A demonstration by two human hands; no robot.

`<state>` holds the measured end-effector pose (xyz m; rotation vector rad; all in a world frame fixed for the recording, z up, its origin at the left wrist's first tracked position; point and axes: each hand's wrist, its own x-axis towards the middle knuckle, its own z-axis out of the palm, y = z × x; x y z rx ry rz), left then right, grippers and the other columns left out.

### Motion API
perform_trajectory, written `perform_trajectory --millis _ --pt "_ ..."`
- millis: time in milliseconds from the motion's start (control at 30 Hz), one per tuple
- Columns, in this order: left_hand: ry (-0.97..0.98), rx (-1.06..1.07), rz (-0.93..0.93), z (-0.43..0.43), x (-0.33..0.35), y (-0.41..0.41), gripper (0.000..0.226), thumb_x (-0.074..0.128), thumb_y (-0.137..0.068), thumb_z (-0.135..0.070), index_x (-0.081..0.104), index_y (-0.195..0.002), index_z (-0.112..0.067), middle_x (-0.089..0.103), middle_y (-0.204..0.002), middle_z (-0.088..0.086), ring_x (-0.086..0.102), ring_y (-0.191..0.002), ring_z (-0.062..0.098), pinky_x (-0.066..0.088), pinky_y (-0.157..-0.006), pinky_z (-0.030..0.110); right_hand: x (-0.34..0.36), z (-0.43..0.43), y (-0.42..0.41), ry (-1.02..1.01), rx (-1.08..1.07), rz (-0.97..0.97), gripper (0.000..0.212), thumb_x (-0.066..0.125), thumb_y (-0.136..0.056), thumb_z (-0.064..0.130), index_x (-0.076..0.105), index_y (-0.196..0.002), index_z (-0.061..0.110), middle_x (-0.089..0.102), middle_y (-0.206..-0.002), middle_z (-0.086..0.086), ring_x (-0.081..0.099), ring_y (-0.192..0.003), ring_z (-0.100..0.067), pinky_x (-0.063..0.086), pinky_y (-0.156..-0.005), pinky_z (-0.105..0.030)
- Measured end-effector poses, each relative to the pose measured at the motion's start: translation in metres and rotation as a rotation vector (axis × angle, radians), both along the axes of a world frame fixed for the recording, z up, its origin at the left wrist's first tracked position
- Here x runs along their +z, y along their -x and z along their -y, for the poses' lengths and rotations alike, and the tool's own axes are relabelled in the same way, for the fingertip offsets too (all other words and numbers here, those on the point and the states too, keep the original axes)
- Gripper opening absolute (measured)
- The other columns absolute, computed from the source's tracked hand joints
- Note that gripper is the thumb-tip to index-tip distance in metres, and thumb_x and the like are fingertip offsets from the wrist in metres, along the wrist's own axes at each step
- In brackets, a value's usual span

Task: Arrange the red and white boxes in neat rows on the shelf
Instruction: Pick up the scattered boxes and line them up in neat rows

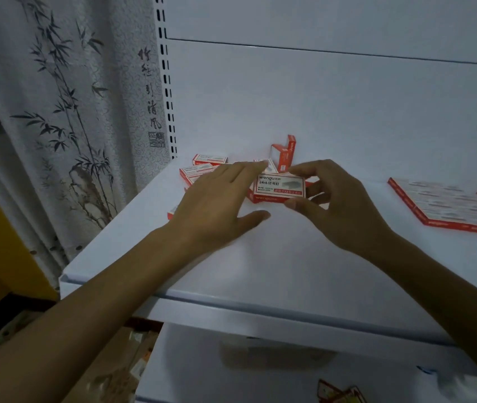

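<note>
Small red and white boxes lie scattered at the back left of the white shelf (260,257). My right hand (333,205) pinches one flat box (279,187) between thumb and fingers, label facing up. My left hand (220,205) is spread flat, palm down, over the loose pile (199,170), its fingertips touching a tilted box (269,167). One box (285,154) stands upright behind. At the right, a block of boxes (449,205) lies flat in tidy rows, running out of view.
The shelf's white back panel (318,97) rises behind the boxes, with a slotted upright (167,82) at its left. A bamboo-print curtain (57,112) hangs left of the shelf. A lower shelf (260,373) holds a red packet (339,394).
</note>
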<state>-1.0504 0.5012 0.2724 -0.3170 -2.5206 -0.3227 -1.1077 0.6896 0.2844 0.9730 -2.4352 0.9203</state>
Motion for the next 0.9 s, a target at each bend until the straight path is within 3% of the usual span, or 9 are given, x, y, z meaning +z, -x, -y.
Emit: perform_trajectory --millis 233,333,400,500,600,733,900 --pt "0.009 -0.119 -0.086 -0.043 0.018 0.017 0.047 0.07 -0.08 -0.035 0.059 -0.121 -0.015 0.069 -0.11 0.004 0.067 -0.091 0.026 0.044 -0.073 0.029 0.002 -0.047 -0.007 0.082 -0.034 -0.048 0.042 0.07 -0.079 0.019 0.054 -0.118 0.013 0.055 -0.111 0.003 0.056 -0.079 0.005 0.042 -0.072 0.002" --pt "-0.009 -0.146 -0.066 -0.067 0.017 0.026 0.045 0.071 -0.079 -0.035 0.059 -0.118 -0.017 0.069 -0.109 0.002 0.068 -0.09 0.023 0.047 -0.071 0.028 -0.002 -0.072 -0.005 0.065 -0.078 -0.03 0.047 0.07 -0.08 0.019 0.052 -0.122 0.014 0.057 -0.118 0.0 0.059 -0.083 -0.004 0.044 -0.074 0.001" --pt "-0.002 -0.162 -0.061 -0.084 0.016 0.032 0.043 0.071 -0.079 -0.035 0.059 -0.117 -0.018 0.069 -0.107 0.002 0.068 -0.088 0.022 0.046 -0.068 0.026 -0.003 -0.089 -0.002 0.029 -0.126 0.005 0.054 0.069 -0.081 0.026 0.047 -0.129 0.018 0.055 -0.117 0.009 0.058 -0.086 -0.004 0.045 -0.069 -0.002" --pt "0.035 -0.194 -0.056 -0.108 0.014 0.044 0.043 0.068 -0.081 -0.037 0.057 -0.118 -0.018 0.069 -0.107 0.001 0.069 -0.086 0.02 0.051 -0.065 0.026 -0.006 -0.118 0.003 -0.012 -0.181 0.043 0.055 0.066 -0.08 0.036 0.046 -0.13 0.023 0.06 -0.114 0.011 0.058 -0.086 -0.002 0.048 -0.077 -0.015" --pt "0.046 -0.221 -0.029 -0.135 0.012 0.054 0.045 0.067 -0.082 -0.039 0.056 -0.121 -0.02 0.068 -0.111 0.0 0.068 -0.089 0.018 0.053 -0.066 0.028 -0.008 -0.148 0.008 -0.023 -0.211 0.042 0.053 0.066 -0.08 0.037 0.049 -0.128 0.023 0.067 -0.109 0.005 0.062 -0.078 -0.004 0.053 -0.078 -0.028" --pt "0.051 -0.25 0.02 -0.174 0.01 0.069 0.051 0.065 -0.082 -0.046 0.051 -0.126 -0.025 0.065 -0.117 -0.005 0.065 -0.096 0.014 0.049 -0.069 0.023 -0.009 -0.189 0.02 -0.085 -0.244 0.065 0.05 0.066 -0.081 0.038 0.05 -0.126 0.024 0.064 -0.096 0.012 0.058 -0.071 -0.001 0.05 -0.071 -0.022" --pt "0.05 -0.269 0.126 -0.22 0.004 0.088 0.058 0.06 -0.082 -0.053 0.045 -0.131 -0.026 0.058 -0.128 -0.007 0.058 -0.109 0.013 0.049 -0.084 0.028 -0.01 -0.239 0.038 -0.137 -0.237 0.095 0.049 0.065 -0.081 0.039 0.05 -0.125 0.026 0.06 -0.095 0.019 0.058 -0.071 0.001 0.047 -0.067 -0.015"
